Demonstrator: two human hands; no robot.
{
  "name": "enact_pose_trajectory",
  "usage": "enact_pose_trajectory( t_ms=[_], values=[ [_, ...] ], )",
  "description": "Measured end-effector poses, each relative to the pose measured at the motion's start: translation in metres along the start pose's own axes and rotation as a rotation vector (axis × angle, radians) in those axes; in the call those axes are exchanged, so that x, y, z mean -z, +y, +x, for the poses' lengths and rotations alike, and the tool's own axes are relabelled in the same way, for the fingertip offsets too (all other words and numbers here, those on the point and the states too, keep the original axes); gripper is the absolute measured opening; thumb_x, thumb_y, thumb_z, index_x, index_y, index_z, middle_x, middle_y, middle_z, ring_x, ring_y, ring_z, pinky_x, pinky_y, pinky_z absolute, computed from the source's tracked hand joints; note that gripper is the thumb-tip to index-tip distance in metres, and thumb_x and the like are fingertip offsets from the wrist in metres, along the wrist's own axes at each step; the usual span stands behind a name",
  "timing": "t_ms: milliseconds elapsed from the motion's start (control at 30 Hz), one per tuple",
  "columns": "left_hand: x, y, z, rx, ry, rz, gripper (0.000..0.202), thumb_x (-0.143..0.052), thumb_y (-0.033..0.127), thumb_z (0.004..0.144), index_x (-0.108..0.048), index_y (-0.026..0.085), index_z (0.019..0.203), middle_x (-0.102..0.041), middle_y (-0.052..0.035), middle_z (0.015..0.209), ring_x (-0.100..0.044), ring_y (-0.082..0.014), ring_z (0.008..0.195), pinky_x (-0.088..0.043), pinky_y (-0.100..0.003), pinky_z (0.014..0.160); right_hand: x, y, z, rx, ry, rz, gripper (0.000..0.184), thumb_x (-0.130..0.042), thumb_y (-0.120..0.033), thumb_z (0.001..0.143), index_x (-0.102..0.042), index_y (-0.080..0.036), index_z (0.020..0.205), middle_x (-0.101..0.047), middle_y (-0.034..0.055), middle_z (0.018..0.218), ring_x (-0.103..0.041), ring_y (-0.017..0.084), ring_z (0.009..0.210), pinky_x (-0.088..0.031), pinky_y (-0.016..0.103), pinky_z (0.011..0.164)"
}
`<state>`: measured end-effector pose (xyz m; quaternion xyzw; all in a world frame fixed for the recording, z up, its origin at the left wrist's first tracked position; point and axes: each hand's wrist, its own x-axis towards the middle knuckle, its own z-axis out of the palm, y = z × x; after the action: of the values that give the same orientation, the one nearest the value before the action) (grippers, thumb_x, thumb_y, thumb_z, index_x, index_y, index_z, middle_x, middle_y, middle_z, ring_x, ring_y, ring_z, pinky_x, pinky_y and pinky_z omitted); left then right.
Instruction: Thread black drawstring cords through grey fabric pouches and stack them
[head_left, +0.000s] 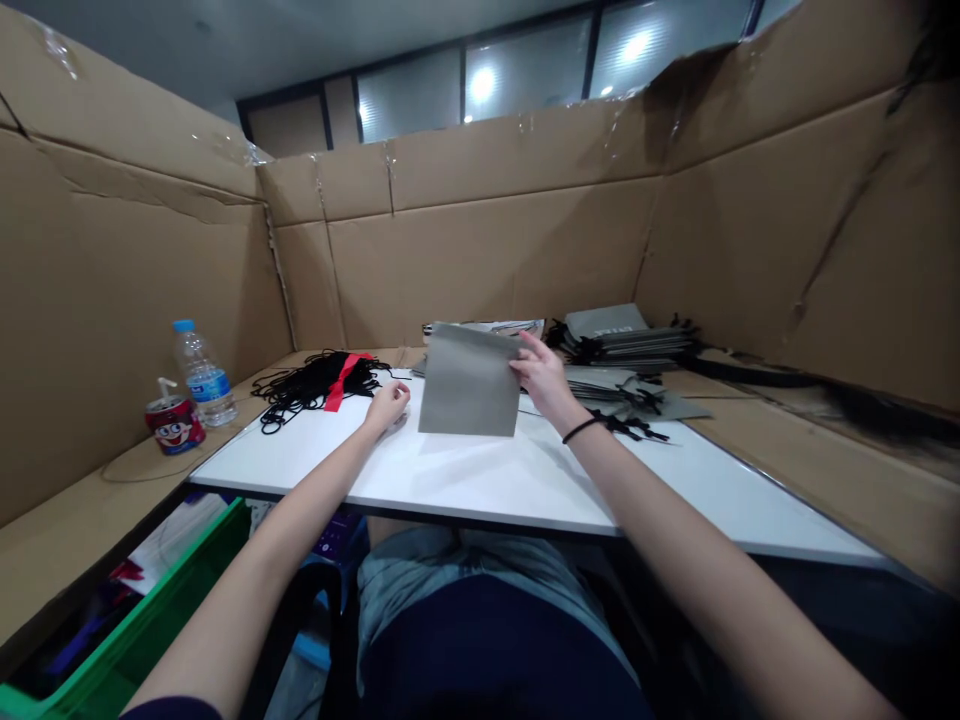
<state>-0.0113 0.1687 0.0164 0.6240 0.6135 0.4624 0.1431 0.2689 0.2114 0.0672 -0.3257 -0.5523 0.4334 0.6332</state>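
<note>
My right hand (541, 378) pinches the upper right edge of a flat grey paper bag (469, 382), holding it upright on the white board (525, 480). My left hand (386, 405) rests on the board just left of the bag, fingers curled; whether it holds anything I cannot make out. A bundle of black cords with a red band (319, 385) lies further left. Behind the bag, a stack of grey bags with black cord handles (622, 340) sits at the back right, with a few more bags (637, 398) spread flat before it.
A water bottle (201, 372) and a red cup with a straw (174, 420) stand at the left on the brown table. Cardboard walls (487, 240) enclose the desk on three sides. A green bin (142, 620) sits low at my left.
</note>
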Motion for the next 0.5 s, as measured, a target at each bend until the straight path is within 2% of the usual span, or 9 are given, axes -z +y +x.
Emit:
enact_pose_trajectory(
  t_ms=[67, 167, 300, 400, 500],
  values=[
    [0.0, 0.0, 0.001, -0.002, -0.001, 0.034, 0.011, -0.054, 0.022, 0.077, -0.061, 0.019, 0.085, -0.057, 0.0024, 0.064, -0.05, -0.0102, 0.047, -0.042, -0.021, 0.049, 0.01, 0.012, 0.005, -0.003, 0.037, 0.055, 0.059, -0.06, -0.02, 0.054, -0.057, -0.023, 0.113, -0.063, 0.0001, 0.086, -0.062, 0.016, 0.077, -0.052, 0.027, 0.065],
    [-0.001, 0.0, 0.002, -0.015, 0.002, 0.084, 0.014, -0.052, 0.024, 0.079, -0.062, 0.019, 0.087, -0.059, 0.001, 0.069, -0.054, -0.0115, 0.052, -0.044, -0.023, 0.053, 0.019, 0.015, 0.01, 0.064, 0.082, 0.129, 0.036, -0.058, -0.019, 0.053, -0.059, -0.022, 0.089, -0.064, 0.0012, 0.084, -0.062, 0.018, 0.082, -0.053, 0.031, 0.073],
    [0.002, -0.003, 0.005, -0.023, 0.043, 0.171, 0.017, -0.051, 0.024, 0.08, -0.064, 0.02, 0.09, -0.064, -0.0029, 0.081, -0.061, -0.0175, 0.073, -0.048, -0.028, 0.069, 0.024, 0.008, 0.009, 0.11, 0.131, 0.164, 0.021, -0.057, -0.021, 0.055, -0.055, -0.023, 0.076, -0.065, 0.002, 0.084, -0.063, 0.019, 0.086, -0.052, 0.032, 0.081],
    [0.006, -0.007, 0.01, -0.017, 0.091, 0.255, 0.023, -0.049, 0.02, 0.081, -0.064, 0.019, 0.097, -0.063, -0.0075, 0.106, -0.059, -0.0225, 0.099, -0.045, -0.033, 0.088, 0.023, 0.003, 0.004, 0.128, 0.134, 0.148, 0.015, -0.055, -0.021, 0.056, -0.052, -0.023, 0.071, -0.067, 0.0032, 0.09, -0.063, 0.019, 0.092, -0.051, 0.033, 0.083],
    [0.01, -0.015, 0.012, 0.02, 0.117, 0.339, 0.031, -0.051, 0.014, 0.077, -0.064, 0.019, 0.105, -0.05, -0.0099, 0.135, -0.047, -0.0269, 0.122, -0.037, -0.035, 0.101, 0.019, 0.002, -0.001, 0.158, 0.065, 0.064, 0.011, -0.051, -0.021, 0.057, -0.053, -0.022, 0.068, -0.068, 0.005, 0.096, -0.061, 0.021, 0.1, -0.05, 0.034, 0.084]
  ],
)
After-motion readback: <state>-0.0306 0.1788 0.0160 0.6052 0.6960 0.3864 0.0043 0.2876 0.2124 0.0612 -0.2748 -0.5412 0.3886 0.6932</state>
